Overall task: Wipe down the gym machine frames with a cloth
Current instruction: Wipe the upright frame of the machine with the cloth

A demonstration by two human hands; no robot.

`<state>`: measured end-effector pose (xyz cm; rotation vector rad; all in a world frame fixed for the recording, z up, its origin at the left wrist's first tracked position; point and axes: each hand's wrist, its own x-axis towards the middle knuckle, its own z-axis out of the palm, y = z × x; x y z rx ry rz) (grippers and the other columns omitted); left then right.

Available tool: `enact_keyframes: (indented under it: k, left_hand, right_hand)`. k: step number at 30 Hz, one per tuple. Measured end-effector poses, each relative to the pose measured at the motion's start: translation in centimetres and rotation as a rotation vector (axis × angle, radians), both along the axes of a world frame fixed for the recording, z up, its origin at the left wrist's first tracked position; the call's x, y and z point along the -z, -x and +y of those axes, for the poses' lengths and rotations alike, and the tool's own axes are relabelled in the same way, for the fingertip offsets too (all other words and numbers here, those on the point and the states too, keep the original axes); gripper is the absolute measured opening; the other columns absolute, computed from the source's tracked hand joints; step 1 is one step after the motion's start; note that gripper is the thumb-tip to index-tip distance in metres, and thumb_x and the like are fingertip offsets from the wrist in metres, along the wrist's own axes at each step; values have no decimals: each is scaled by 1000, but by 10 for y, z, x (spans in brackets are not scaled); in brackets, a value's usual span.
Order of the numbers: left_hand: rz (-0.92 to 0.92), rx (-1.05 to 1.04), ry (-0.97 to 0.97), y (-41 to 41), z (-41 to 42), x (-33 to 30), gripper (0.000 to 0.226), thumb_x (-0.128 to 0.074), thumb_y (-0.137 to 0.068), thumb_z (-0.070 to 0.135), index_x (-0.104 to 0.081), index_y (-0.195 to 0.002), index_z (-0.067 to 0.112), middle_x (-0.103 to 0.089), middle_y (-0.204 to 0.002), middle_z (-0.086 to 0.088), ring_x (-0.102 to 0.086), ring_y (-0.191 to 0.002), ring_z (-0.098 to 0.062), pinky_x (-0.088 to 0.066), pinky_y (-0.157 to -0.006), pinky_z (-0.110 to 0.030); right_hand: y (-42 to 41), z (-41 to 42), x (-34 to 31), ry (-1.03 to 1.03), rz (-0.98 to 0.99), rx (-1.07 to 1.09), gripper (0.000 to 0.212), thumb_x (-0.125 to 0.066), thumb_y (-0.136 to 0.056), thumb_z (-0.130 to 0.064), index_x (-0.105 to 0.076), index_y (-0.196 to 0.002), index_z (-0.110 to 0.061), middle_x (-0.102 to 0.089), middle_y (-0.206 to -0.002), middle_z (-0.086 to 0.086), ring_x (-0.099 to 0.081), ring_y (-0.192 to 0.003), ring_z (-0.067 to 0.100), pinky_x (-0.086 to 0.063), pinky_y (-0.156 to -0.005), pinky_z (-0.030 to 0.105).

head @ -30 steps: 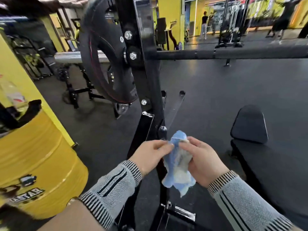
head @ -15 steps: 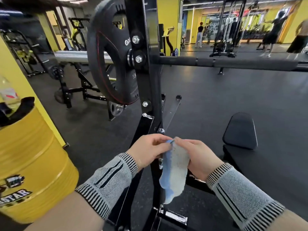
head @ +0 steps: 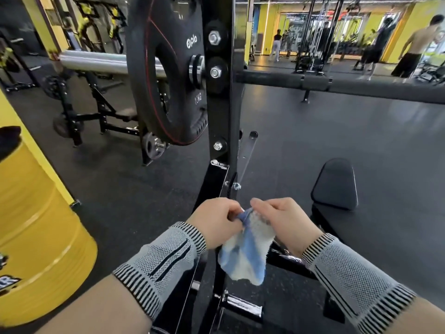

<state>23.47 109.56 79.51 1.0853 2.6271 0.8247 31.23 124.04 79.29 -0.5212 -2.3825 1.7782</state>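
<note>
- While both hands work low centre, the black steel upright of the gym machine frame (head: pixel 220 97) fills the middle; top cut off by the picture edge, lower section hidden behind hands and cloth.
- Black rubber 10KG weight plate with red ring (head: pixel 166 75) sits just left of the upright; its top edge is cropped.
- Yellow metal drum (head: pixel 36 237) at left, partly out of picture, lettering cut off.
- Black padded bench seat (head: pixel 334 186) right of the upright; its support is hard to make out.
- Blue-and-white terry cloth (head: pixel 248 251) hangs between the hands, in front of the frame's lower part; can't tell if it touches the frame.
- Left hand (head: pixel 216 222): fingers curled, pinching the cloth's top corner; fingertips hidden.
- Right hand (head: pixel 281 220): fingers curled on the cloth's upper edge; thumb not visible.
</note>
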Motion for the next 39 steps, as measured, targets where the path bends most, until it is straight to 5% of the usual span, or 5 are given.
enact_keyframes:
  k: [6, 10, 30, 34, 39]
  left_hand:
    - [-56, -85, -43, -11, -3, -7, 20, -53, -88, 22, -50, -69, 27, -52, -67, 7, -49, -64, -13, -39, -61, -25]
    - [216, -39, 89, -27, 0, -12, 18, -53, -83, 21, -42, -71, 27, -43, -75, 7, -42, -71, -10, -26, -61, -23]
    - [357, -96, 132, -39, 3, -17, 21, -48, -85, 5, -53, -82, 25, -48, -86, 9, -54, -88, -18, -43, -77, -31]
    - [104, -102, 5, -35, 3, -31, 22, -52, -79, 6, -60, -70, 24, -60, -76, 5, -54, -73, -16, -47, -73, -30]
    - [-325, -47, -335, -35, 4, -47, 24, -48, -66, 9, -62, -55, 25, -59, -89, -36, -54, -73, -26, -49, -70, -46]
  right_hand:
    - [-6, 11, -5, 13, 12, -83, 50, -63, -84, -43, -66, -88, 7, -61, -103, 32, -61, -74, 26, -53, -81, 44]
    - [-17, 22, -5, -30, -73, -169, 80, -61, -67, -65, -61, -96, 10, -59, -75, 22, -39, -71, 16, -21, -72, 31]
    - [-16, 43, -4, 206, -18, -271, 57, -68, -80, -45, -63, -86, 11, -64, -79, 16, -59, -77, 23, -52, -86, 41]
    - [-16, 47, -3, 156, -62, -384, 22, -73, -77, -21, -71, -94, -7, -69, -94, 8, -63, -83, 22, -53, -80, 40]
    - [-9, 36, -3, 121, -45, -588, 73, -67, -68, -8, -48, -134, -33, -62, -126, -3, -57, -120, 16, -45, -103, 43]
